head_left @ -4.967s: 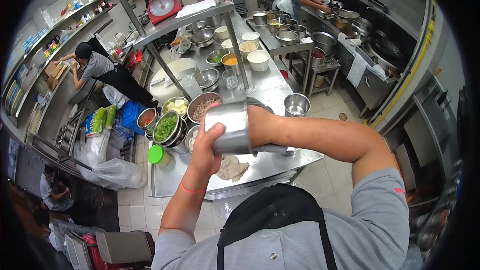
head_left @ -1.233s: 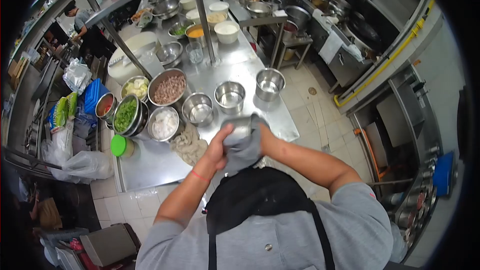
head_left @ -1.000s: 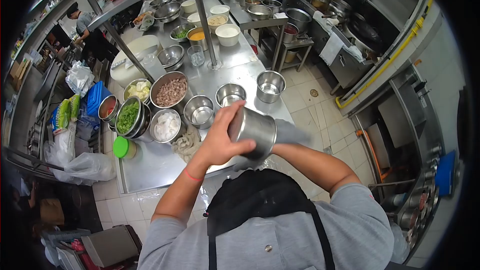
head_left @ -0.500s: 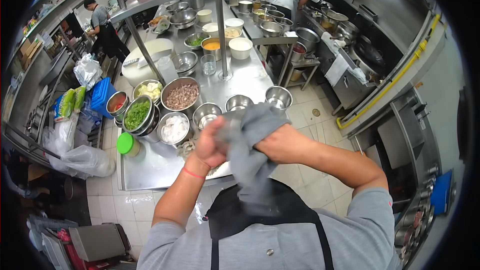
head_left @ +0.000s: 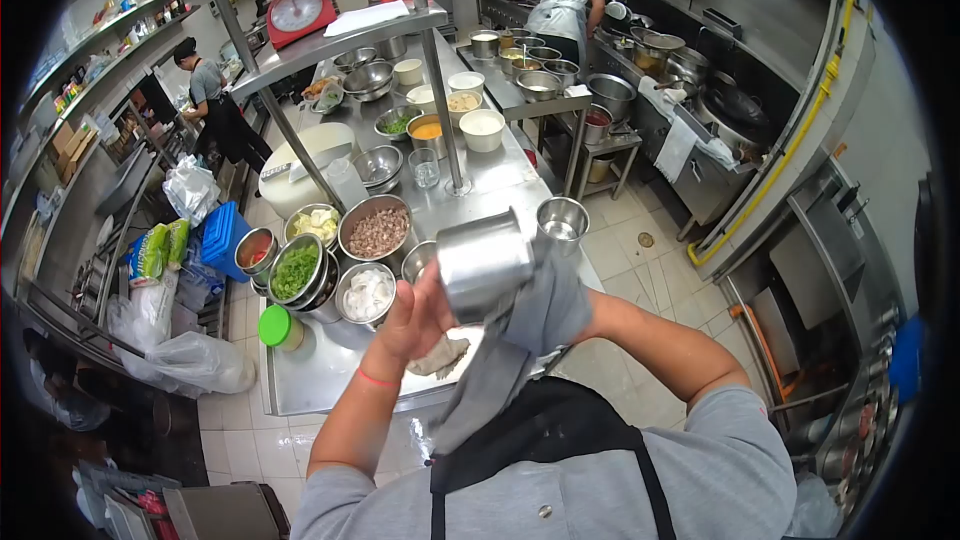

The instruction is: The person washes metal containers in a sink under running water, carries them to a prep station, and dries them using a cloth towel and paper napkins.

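Note:
A shiny steel container [head_left: 487, 265] is held tilted on its side above the front of the steel table. My left hand [head_left: 418, 320] supports its left end, with some fingers hidden behind the metal. At the container's other end, my right hand [head_left: 585, 315] grips a grey cloth [head_left: 530, 330], which covers most of its fingers and hangs down over my apron. Beyond my right hand stands another steel container [head_left: 562, 223]. Grey, wet-looking pieces of food [head_left: 440, 358] lie on the table below my left hand.
On the left stand bowls of chopped greens [head_left: 296, 272], diced meat [head_left: 378, 232] and white pieces [head_left: 368, 294], plus a green-lidded jar [head_left: 280, 328]. A shelf post [head_left: 445, 110] rises from the table. One person [head_left: 565, 10] bends at the stove; another [head_left: 215, 100] stands far left.
The steel container, mostly covered by cloth and blurred before, now shows plainly on its side between my hands. The cloth has swung left at its lower end. The camera view has shifted slightly.

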The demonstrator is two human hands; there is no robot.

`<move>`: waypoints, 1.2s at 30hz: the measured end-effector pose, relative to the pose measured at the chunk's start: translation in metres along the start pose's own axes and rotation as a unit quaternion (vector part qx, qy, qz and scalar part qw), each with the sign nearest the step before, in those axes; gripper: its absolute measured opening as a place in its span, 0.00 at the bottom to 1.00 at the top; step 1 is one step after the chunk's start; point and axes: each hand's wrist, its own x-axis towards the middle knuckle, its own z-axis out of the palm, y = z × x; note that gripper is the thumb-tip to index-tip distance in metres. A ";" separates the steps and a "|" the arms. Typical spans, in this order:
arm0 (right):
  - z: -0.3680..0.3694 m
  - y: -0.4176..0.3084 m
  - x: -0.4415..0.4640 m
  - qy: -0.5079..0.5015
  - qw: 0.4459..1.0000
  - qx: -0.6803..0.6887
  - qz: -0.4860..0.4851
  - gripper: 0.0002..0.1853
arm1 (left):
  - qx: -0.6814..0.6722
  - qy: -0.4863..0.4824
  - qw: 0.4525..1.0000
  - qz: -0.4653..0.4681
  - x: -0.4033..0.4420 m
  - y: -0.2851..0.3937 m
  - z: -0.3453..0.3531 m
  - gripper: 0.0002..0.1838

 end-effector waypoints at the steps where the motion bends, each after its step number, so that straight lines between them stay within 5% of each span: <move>1: 0.009 0.004 -0.005 -0.035 0.973 0.153 0.168 0.18 | -0.072 0.007 0.997 -0.041 -0.010 -0.009 -0.011 0.53; 3: 0.004 -0.014 0.007 -0.060 0.987 0.092 0.114 0.22 | 0.062 0.147 0.987 -0.016 0.004 -0.008 0.017 0.55; 4: 0.004 -0.033 0.013 0.013 0.977 0.160 0.143 0.21 | 0.062 0.146 0.987 -0.016 0.003 -0.005 0.021 0.55; 5: 0.004 -0.046 0.017 0.085 0.956 0.225 0.169 0.20 | 0.212 0.106 0.970 0.061 0.004 -0.001 0.022 0.56; 6: -0.002 -0.046 0.016 0.084 0.956 0.224 0.168 0.20 | 0.354 0.064 0.923 0.136 0.003 0.001 0.021 0.58; 9: -0.019 -0.041 0.014 0.062 0.908 0.342 0.236 0.18 | 0.397 0.046 0.910 0.108 -0.004 0.005 -0.002 0.61; 11: -0.037 -0.045 0.020 0.251 0.832 0.404 0.285 0.12 | 0.131 0.095 0.984 0.078 -0.015 -0.007 -0.019 0.55; 12: -0.053 -0.052 0.023 0.249 0.832 0.405 0.285 0.12 | 0.038 0.081 0.992 0.087 -0.020 -0.013 -0.026 0.54; 13: -0.072 -0.061 0.026 0.180 0.929 0.237 0.222 0.10 | -0.057 0.066 0.992 0.096 -0.023 -0.019 -0.034 0.53; 16: -0.040 -0.035 0.011 0.044 0.988 0.011 0.145 0.08 | -0.218 0.078 0.971 0.055 -0.024 -0.036 -0.021 0.46; 17: -0.022 -0.027 0.006 -0.016 0.990 -0.035 0.138 0.08 | -0.201 0.123 0.972 -0.006 -0.016 -0.034 -0.002 0.37; 20: -0.019 -0.053 0.023 -0.262 0.917 -0.218 0.209 0.14 | -0.137 0.177 0.964 -0.141 -0.006 -0.057 0.013 0.29; 21: 0.001 -0.023 0.007 -0.266 0.916 -0.218 0.207 0.14 | -0.139 0.179 0.964 -0.138 -0.003 -0.060 0.016 0.29; 23: 0.051 0.040 -0.028 -0.056 0.984 -0.025 0.167 0.17 | -0.085 0.220 0.967 -0.095 0.000 -0.066 0.020 0.28; 25: 0.087 0.042 -0.040 -0.034 0.972 0.112 0.206 0.18 | 0.007 0.270 0.962 -0.037 -0.002 -0.077 0.015 0.30; 27: 0.122 0.037 -0.044 0.030 0.891 0.365 0.269 0.19 | 0.451 0.232 0.861 0.035 -0.012 -0.094 -0.018 0.35; 29: 0.143 0.033 -0.047 0.092 0.737 0.591 0.315 0.21 | 0.470 0.188 0.862 0.039 -0.022 -0.093 -0.036 0.39; 30: 0.127 0.021 -0.039 0.098 0.555 0.712 0.420 0.19 | 0.311 0.178 0.934 0.012 -0.029 -0.101 -0.052 0.39; 31: 0.108 0.011 -0.027 0.105 0.523 0.711 0.458 0.17 | 0.145 0.161 0.976 -0.008 -0.033 -0.108 -0.069 0.39; 32: 0.098 0.014 -0.021 0.079 0.529 0.708 0.462 0.15 | -0.041 0.159 0.986 -0.008 -0.041 -0.108 -0.074 0.34; 33: 0.086 0.020 -0.017 0.053 0.534 0.704 0.464 0.12 | -0.040 0.161 0.986 -0.003 -0.049 -0.111 -0.085 0.34; 34: 0.060 0.021 -0.005 0.011 0.702 0.593 0.393 0.14 | -0.114 0.218 0.969 -0.008 -0.058 -0.119 -0.102 0.35; 36: 0.011 0.032 0.024 -0.064 0.914 0.309 0.255 0.16 | -0.177 0.321 0.930 -0.015 -0.064 -0.129 -0.114 0.36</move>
